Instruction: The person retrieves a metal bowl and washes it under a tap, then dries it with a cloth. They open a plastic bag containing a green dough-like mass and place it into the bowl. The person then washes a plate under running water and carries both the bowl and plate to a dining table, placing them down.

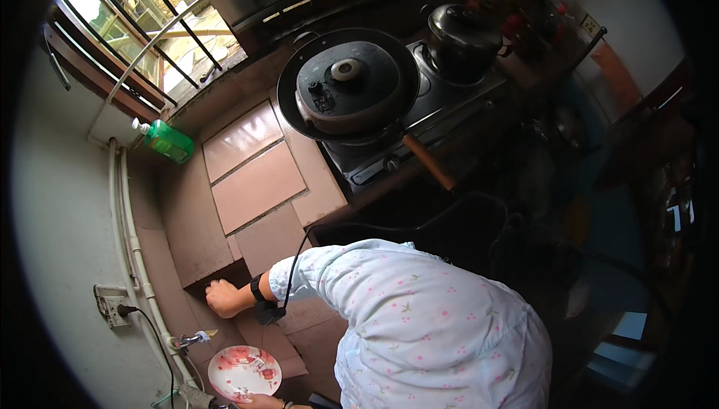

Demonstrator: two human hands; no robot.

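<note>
My left hand, mostly cut off by the bottom edge, holds a white plate with a red pattern and a written character by its rim. The plate is near a metal faucet on the wall side. My right hand reaches down beside a dark recess in the pinkish tiled counter. Its fingers are curled and their tips hidden; whether they hold something I cannot tell. A black band circles the right wrist, and a small black box on a cable hangs near it.
A green pump bottle stands in the corner under the barred window. On the gas stove, a wok bears a lidded pan, its wooden handle jutting out. A lidded pot sits farther right. Pipes and a plugged socket line the wall.
</note>
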